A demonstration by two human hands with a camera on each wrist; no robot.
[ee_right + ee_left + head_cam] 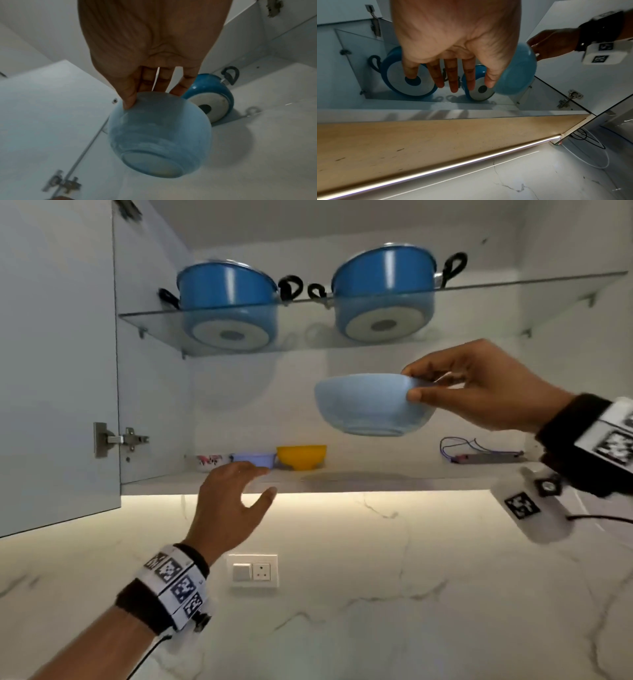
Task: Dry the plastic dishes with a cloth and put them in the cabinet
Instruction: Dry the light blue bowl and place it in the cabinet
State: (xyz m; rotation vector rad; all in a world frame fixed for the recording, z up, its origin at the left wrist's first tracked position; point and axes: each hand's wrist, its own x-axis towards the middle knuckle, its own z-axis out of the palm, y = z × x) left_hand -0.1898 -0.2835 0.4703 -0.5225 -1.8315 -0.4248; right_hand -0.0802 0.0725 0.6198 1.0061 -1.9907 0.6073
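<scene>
Head view: your right hand [479, 385] pinches the rim of the light blue bowl [370, 405] at centre frame, hanging clear above the cabinet's bottom shelf [376, 479]. Your left hand [229, 501] hovers empty, fingers relaxed, at the shelf edge. Lower the bowl level onto the bare patch right of the yellow bowl [301, 456], then let go.

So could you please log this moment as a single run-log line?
phase: placing | right hand: pinches light blue bowl rim, above lower shelf | left hand: open, empty, at shelf edge | yellow bowl: shelved
</scene>
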